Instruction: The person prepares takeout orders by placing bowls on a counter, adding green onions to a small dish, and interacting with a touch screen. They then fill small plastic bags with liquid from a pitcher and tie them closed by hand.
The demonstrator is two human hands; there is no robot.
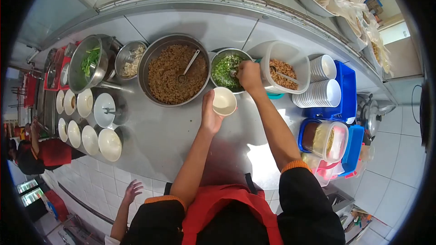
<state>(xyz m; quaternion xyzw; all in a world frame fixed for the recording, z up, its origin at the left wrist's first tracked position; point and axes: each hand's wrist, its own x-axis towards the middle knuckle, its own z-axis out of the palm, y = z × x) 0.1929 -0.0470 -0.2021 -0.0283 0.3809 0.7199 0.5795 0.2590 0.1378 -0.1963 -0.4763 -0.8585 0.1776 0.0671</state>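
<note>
Fingers of the left hand (211,117) are wrapped around a small cream bowl (224,101), clamped on its side and tilting its open mouth into view above the steel counter (159,131). The right hand (249,76) reaches over a metal bowl (249,55) of chopped scallions (223,70), its fingers together on a metal spoon (233,72) that dips into the greens; the hand itself hides most of the grip.

Just left of the scallions sits a wide metal basin (142,80) of brown minced filling (165,70), with a ladle (191,62) resting in it. To their right, a clear plastic tub (300,57) contains reddish-brown crumbled topping (284,70). Stacked white bowls (323,93) lie on their sides beyond the tub, near a blue plastic container (347,91).

Light-colored bowls (110,144) stand in two rows at the counter's left. Another person's hand (132,191) is raised below them, well apart from the left hand.
</note>
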